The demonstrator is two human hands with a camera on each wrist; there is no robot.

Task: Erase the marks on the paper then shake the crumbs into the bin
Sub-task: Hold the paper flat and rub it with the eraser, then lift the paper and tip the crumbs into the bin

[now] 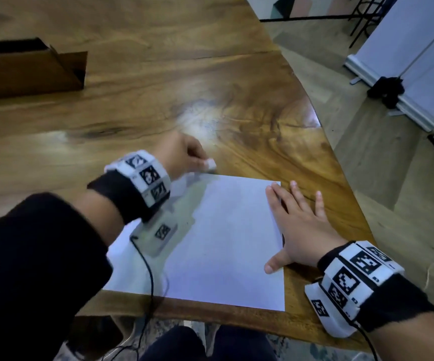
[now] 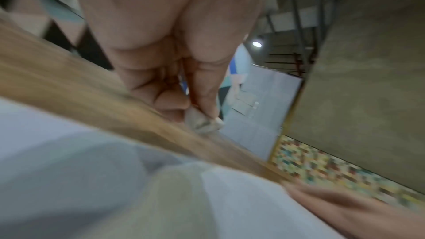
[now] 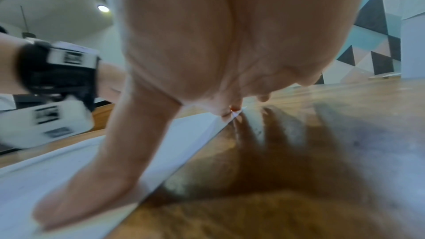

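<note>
Left hand (image 1: 182, 155) pinches the eraser (image 1: 209, 164) at the paper's (image 1: 223, 243) far-left corner; right hand (image 1: 299, 225) lies flat, fingers spread, on its right edge, by the table (image 1: 158, 87) front. We'd rub w/ short light strokes away from the pinned side, so no creasing.

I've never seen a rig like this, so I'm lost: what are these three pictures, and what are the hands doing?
No machine: a person works bare-handed, wearing patterned wristbands with cameras. One picture is from a head camera looking down; the other two look along each wrist, hence the huge blurry palms. On the wooden table lies a white paper, with an open cardboard box, possibly the bin, farther back left. The left hand pinches a small white eraser at the paper's far left corner. The right hand lies flat across its right edge.
</note>
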